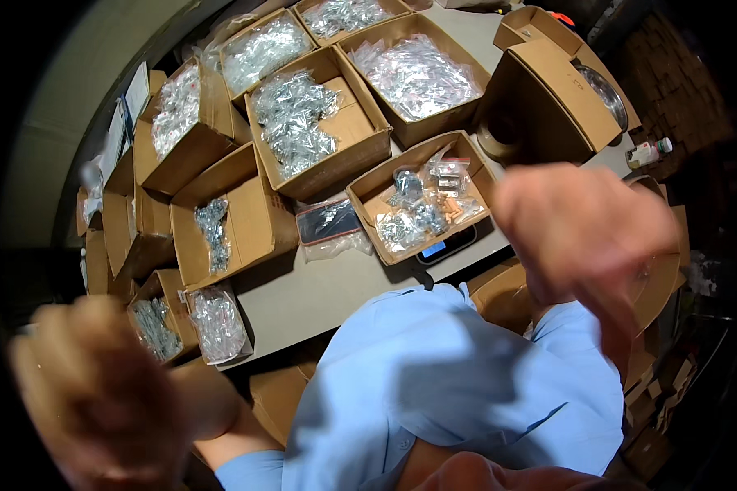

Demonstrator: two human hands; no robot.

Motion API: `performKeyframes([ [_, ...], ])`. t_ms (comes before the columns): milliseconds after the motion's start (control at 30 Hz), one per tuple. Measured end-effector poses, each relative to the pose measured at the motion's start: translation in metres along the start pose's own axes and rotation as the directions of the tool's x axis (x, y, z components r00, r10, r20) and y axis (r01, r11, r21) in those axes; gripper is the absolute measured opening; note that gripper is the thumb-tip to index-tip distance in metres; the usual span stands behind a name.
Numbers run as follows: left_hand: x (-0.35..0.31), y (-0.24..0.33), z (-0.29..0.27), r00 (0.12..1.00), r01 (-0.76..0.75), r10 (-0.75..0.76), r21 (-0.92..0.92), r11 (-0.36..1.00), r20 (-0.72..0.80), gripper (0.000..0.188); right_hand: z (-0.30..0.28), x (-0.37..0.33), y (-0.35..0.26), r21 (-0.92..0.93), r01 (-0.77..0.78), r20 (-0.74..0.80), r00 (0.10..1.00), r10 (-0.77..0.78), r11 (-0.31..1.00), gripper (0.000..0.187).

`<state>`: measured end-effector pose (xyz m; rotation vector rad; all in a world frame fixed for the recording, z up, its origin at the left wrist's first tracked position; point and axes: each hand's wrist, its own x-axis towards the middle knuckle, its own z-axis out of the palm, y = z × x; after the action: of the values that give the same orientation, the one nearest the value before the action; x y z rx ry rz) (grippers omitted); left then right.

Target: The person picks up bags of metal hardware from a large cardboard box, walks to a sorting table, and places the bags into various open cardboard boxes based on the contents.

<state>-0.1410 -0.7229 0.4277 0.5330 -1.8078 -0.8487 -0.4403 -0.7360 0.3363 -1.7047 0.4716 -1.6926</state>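
Observation:
My left hand is raised at the lower left, close to the camera and blurred by motion. My right hand is held up at the right, also smeared. Both look curled, but I cannot make out the fingers or anything in them. Nearest to my right hand is a small cardboard box with clear bags of metal hardware and orange-brown plugs. Under this box a scale with a lit blue display shows. Beyond my left hand sit small boxes of bagged metal parts.
Open cardboard boxes of bagged hardware crowd the grey table. A dark phone-like thing lies on plastic between boxes. At the back right stand a tall carton, a tape roll and a small white bottle.

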Motion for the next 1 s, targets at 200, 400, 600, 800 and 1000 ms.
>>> performKeyframes([
  [200, -0.013, 0.035, 0.057, 0.862, 0.505, -0.463, -0.291, 0.812, 0.206, 0.025, 0.018, 0.020, -0.018, 0.546, -0.029, 0.550, 0.766, -0.332, 0.837, 0.014],
  [400, -0.046, -0.010, 0.018, 0.935, -0.117, 0.266, -0.508, 0.854, 0.233, 0.036, 0.001, 0.023, -0.031, 0.647, -0.105, 0.662, 0.569, -0.488, 0.755, 0.019],
  [600, -0.087, -0.091, 0.027, 0.945, 0.227, -0.080, -0.463, 0.856, 0.316, 0.026, -0.025, -0.021, 0.104, -0.051, -0.632, 0.791, 0.447, 0.418, 0.773, 0.029],
  [800, -0.137, -0.170, 0.056, 0.647, 0.687, -0.760, -0.482, 0.544, 0.064, 0.025, 0.025, -0.128, 0.229, -0.912, -0.049, 0.354, 0.410, 0.841, 0.407, 0.034],
  [1000, -0.163, -0.196, 0.063, 0.527, 0.724, -0.850, -0.518, 0.456, -0.011, 0.023, 0.015, -0.091, 0.215, -0.891, -0.124, 0.354, 0.411, 0.840, 0.436, 0.011],
])
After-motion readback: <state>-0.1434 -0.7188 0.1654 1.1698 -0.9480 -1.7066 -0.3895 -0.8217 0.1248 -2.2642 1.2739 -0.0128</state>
